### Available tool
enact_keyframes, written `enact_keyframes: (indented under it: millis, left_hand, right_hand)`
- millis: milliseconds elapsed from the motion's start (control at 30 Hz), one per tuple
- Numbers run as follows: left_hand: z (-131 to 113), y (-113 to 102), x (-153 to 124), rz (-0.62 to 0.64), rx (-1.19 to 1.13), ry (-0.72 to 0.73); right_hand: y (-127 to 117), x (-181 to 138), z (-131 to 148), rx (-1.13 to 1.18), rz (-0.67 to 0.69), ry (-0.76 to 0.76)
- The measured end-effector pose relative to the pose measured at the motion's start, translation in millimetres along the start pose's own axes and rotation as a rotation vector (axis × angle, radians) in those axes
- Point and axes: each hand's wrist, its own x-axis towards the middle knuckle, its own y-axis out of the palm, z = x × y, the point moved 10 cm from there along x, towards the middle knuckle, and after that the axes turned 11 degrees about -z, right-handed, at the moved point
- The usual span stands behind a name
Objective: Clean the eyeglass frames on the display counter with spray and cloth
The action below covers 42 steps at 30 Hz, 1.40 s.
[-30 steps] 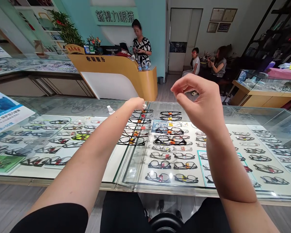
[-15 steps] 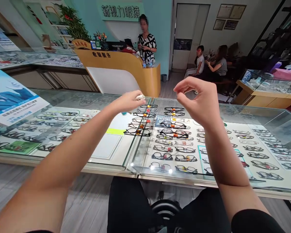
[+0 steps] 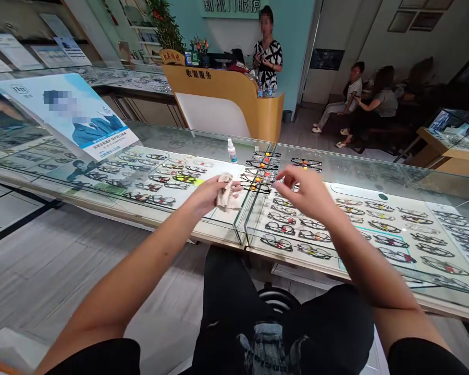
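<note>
A crumpled off-white cloth (image 3: 225, 197) lies across the palm and fingers of my left hand (image 3: 210, 195), which is closed on it with some fingertips stretched past it. My right hand (image 3: 305, 190) hovers over the glass counter, its fingers bent and the thumb apart from them, with nothing visible between. Just left of its fingertips, eyeglasses (image 3: 256, 186) with dark frames and small orange tags lie in a column on the glass top. A second column of eyeglasses (image 3: 305, 164) stands behind my right hand and is partly hidden by it. A white spray bottle (image 3: 232, 151) stands upright beyond my left hand.
Many eyeglasses (image 3: 312, 236) show in rows inside the glass display case (image 3: 240, 232). On the left, a blue poster stand (image 3: 68, 112) leans on the counter. Beyond are a wooden cash desk (image 3: 219, 86), a standing person (image 3: 269, 57) and two seated people.
My view has turned left and down. My left hand has rolled over, showing the cloth, and has come nearer. The right hand has lowered towards the eyeglasses. The spray bottle is uncovered now.
</note>
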Motion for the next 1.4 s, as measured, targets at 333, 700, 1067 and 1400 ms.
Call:
enact_keyframes:
  millis: [333, 700, 1067, 1400]
  left_hand:
    - [29.7, 119.0, -90.4, 0.324, -0.013, 0.308]
    - [71.6, 143.9, -98.2, 0.385, 0.074, 0.339]
    - [76.1, 167.6, -91.4, 0.355, 0.115, 0.461]
    - [50.5, 221.0, -199.5, 0.541, 0.219, 1.083]
  right_hand:
    - [21.7, -98.5, -56.1, 0.299, -0.245, 0.404]
    - [-22.4, -142.0, -87.1, 0.568, -0.297, 0.602]
    - [-89.8, -156.7, -88.6, 0.373, -0.356, 0.545]
    - [-121.0, -158.8, -72.6, 0.268, -0.214, 0.516]
